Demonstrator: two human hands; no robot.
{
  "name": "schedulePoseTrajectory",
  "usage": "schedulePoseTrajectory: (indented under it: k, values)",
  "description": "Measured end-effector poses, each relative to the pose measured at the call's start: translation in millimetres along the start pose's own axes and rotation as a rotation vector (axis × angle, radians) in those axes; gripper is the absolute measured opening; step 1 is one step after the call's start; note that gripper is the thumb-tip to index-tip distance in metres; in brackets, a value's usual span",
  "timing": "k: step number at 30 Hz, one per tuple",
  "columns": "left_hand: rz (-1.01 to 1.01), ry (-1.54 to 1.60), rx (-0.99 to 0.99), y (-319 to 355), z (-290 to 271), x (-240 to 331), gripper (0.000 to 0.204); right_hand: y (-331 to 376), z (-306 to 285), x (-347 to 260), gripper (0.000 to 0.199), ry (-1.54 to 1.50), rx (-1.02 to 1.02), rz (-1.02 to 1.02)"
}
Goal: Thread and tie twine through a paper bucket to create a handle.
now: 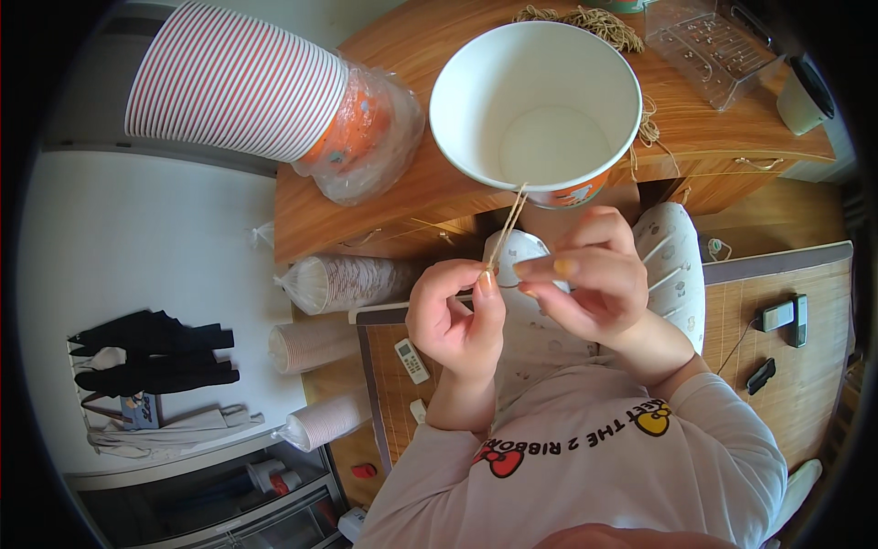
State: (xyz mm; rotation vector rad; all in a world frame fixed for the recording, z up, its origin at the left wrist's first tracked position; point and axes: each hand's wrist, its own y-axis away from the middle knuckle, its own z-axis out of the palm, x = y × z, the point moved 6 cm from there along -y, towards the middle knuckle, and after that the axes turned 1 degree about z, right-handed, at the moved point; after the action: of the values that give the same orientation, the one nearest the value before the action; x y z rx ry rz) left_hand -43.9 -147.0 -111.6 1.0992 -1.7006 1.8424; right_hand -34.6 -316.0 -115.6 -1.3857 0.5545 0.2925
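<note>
Between the thumb and forefinger of my left hand (462,316) is pinched a strand of tan twine (508,225). It stretches up, doubled, to the near rim of a large white paper bucket (466,119) with orange and green on its outside. The bucket is tilted at the table's front edge, its mouth facing me and nothing in it. My right hand (594,279) hovers just right of the left one, fingers bent and apart, with nothing visible in them. Whether the twine passes through the rim or is knotted there is too small to tell.
A tall stack of paper buckets (238,87), partly in plastic, lies on the wooden table (366,197) at left. Behind the bucket is a bundle of twine (594,27). A clear plastic box (713,55) and a cup (805,96) stand at right. Wrapped stacks (343,282) lie below.
</note>
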Motion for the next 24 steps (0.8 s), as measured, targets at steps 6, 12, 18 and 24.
schedulePoseTrajectory:
  k: [6, 12, 18, 24]
  values:
    - [0.073, -0.030, -0.024, -1.8, 4.0, 6.9, 0.012, -4.1, 7.7, -13.8, 0.041, 0.202, 0.050, -0.220]
    - [0.112, -0.108, -0.051, -1.7, 1.3, 10.0, 0.015, -3.4, 9.5, -19.6, 0.054, 0.297, -0.081, -0.252]
    - [0.124, -0.125, -0.048, -1.7, 1.8, 10.3, 0.015, -3.6, 8.6, -21.3, 0.029, 0.294, 0.036, -0.340]
    - [0.144, -0.165, -0.067, -4.8, 2.5, 15.0, 0.016, -11.2, 13.2, -20.8, 0.027, 0.243, 0.005, -0.292]
